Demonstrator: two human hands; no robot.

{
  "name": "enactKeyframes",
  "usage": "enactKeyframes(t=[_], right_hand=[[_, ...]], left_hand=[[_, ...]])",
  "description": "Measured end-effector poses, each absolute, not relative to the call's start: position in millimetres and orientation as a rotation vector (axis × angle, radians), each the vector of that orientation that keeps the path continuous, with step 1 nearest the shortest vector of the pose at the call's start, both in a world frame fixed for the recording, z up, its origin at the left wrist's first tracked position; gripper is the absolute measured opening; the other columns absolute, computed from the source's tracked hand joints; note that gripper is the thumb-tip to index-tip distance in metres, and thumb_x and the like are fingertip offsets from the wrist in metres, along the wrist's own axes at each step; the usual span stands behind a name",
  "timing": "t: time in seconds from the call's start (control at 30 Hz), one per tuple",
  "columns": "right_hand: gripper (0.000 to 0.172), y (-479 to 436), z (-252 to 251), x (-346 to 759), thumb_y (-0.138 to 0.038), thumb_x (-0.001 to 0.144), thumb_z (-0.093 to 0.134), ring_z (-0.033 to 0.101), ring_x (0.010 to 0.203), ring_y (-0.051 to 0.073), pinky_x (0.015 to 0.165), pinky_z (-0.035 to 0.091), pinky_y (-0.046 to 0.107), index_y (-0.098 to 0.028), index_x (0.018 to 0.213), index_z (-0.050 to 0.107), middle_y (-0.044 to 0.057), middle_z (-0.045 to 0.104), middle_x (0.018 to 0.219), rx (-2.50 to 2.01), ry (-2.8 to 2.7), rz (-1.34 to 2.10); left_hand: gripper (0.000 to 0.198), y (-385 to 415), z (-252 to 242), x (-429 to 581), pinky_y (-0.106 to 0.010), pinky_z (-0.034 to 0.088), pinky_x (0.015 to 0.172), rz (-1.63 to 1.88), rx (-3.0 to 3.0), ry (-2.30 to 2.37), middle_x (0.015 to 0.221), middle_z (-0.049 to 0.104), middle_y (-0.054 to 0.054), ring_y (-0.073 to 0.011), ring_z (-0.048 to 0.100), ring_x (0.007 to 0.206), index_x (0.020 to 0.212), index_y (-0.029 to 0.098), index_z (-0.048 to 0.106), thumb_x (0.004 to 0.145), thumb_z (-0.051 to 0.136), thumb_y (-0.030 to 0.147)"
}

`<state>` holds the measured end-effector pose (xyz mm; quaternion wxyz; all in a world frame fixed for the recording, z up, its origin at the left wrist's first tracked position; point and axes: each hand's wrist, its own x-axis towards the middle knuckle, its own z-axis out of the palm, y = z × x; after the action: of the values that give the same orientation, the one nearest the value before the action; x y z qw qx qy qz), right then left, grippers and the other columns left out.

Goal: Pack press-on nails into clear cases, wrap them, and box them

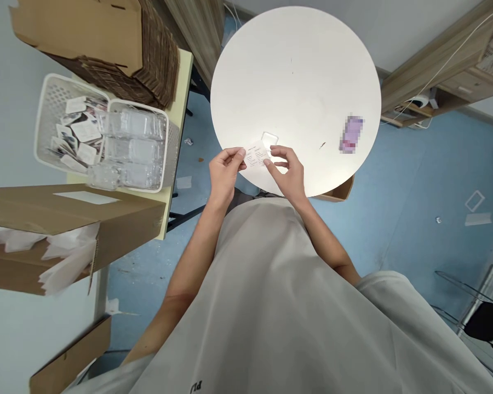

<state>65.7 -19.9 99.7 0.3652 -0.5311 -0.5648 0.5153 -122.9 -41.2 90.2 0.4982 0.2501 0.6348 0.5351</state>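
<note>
A small white printed card [254, 155] is held up over the near edge of the round table. My left hand [225, 169] pinches its left edge between thumb and fingers. At the card's right edge is my right hand [288, 172], with the thumb lapping over the corner and the fingers curled; the index finger stands apart from the thumb. Just behind the card, partly covered by it, a small clear plastic case [270, 137] lies on the white tabletop [296, 82].
A pixelated purple object [352, 134] lies at the table's right. Left, a side table carries a white basket [45, 126] of cards, a basket with clear plastic boxes [142, 145], stacked flat cardboard [90, 33] and a carton [127, 219]. An open box [339, 191] shows below the round table.
</note>
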Motion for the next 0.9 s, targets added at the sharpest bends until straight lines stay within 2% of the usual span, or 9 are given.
enactKeyframes(t=[0.13, 0.27, 0.47, 0.57, 0.7, 0.8, 0.9], right_hand=[[0.055, -24.3, 100.2, 59.0, -0.072, 0.093, 0.088, 0.064, 0.148, 0.035, 0.120, 0.062, 0.055, -0.032, 0.128, 0.070, 0.011, 0.067, 0.158, -1.384, -1.686, 1.198], [0.051, -24.1, 91.7, 58.9, -0.068, 0.098, 0.086, 0.064, 0.147, 0.034, 0.118, 0.064, 0.054, -0.033, 0.131, 0.069, 0.012, 0.065, 0.158, -1.404, -1.743, 1.151], [0.050, -17.6, 90.5, 64.1, -0.069, 0.091, 0.089, 0.068, 0.142, 0.031, 0.113, 0.067, 0.052, -0.032, 0.119, 0.071, 0.009, 0.071, 0.152, -1.359, -1.521, 1.399], [0.054, -15.4, 93.2, 64.2, -0.074, 0.086, 0.090, 0.075, 0.132, 0.029, 0.112, 0.068, 0.051, -0.030, 0.109, 0.069, 0.008, 0.076, 0.144, -1.271, -1.328, 1.686], [0.060, -13.2, 90.5, 66.3, -0.079, 0.081, 0.091, 0.076, 0.126, 0.026, 0.113, 0.068, 0.051, -0.029, 0.105, 0.067, 0.005, 0.080, 0.130, -1.208, -1.095, 1.963], [0.059, -12.0, 78.6, 71.2, -0.077, 0.079, 0.092, 0.075, 0.122, 0.023, 0.114, 0.067, 0.049, -0.029, 0.102, 0.068, 0.003, 0.081, 0.123, -1.232, -1.009, 1.999], [0.053, -10.8, 55.5, 78.6, -0.073, 0.081, 0.092, 0.076, 0.113, 0.022, 0.108, 0.068, 0.043, -0.027, 0.098, 0.072, 0.002, 0.081, 0.111, -1.340, -1.029, 1.921]], left_hand=[[0.042, -40.5, 94.8, -113.5, -0.032, 0.062, 0.078, 1.278, 0.588, 1.558, 0.087, 0.075, -0.003, -0.0171, 0.071, 0.081, 0.097, 0.023, 0.078, 0.086, 0.097, 0.059], [0.042, -40.8, 100.6, -104.6, -0.033, 0.063, 0.081, 1.280, 0.603, 1.533, 0.090, 0.076, -0.004, -0.0192, 0.075, 0.086, 0.099, 0.021, 0.078, 0.088, 0.097, 0.057], [0.044, -39.3, 94.2, -103.2, -0.033, 0.063, 0.085, 1.240, 0.597, 1.482, 0.101, 0.080, -0.006, -0.0211, 0.077, 0.095, 0.114, 0.025, 0.083, 0.093, 0.092, 0.062], [0.043, -38.5, 85.0, -105.7, -0.032, 0.061, 0.083, 1.171, 0.602, 1.463, 0.106, 0.083, -0.007, -0.0213, 0.077, 0.097, 0.110, 0.025, 0.085, 0.094, 0.089, 0.065], [0.040, -38.4, 75.9, -107.4, -0.031, 0.058, 0.082, 1.097, 0.620, 1.431, 0.098, 0.083, -0.006, -0.0209, 0.076, 0.095, 0.099, 0.025, 0.085, 0.094, 0.088, 0.064], [0.040, -37.3, 66.5, -109.5, -0.032, 0.058, 0.084, 1.092, 0.612, 1.444, 0.098, 0.084, -0.006, -0.0213, 0.077, 0.096, 0.099, 0.024, 0.086, 0.091, 0.091, 0.062], [0.041, -34.5, 46.2, -114.9, -0.032, 0.059, 0.084, 1.060, 0.585, 1.487, 0.096, 0.083, -0.006, -0.0213, 0.075, 0.094, 0.102, 0.023, 0.087, 0.085, 0.096, 0.059]])
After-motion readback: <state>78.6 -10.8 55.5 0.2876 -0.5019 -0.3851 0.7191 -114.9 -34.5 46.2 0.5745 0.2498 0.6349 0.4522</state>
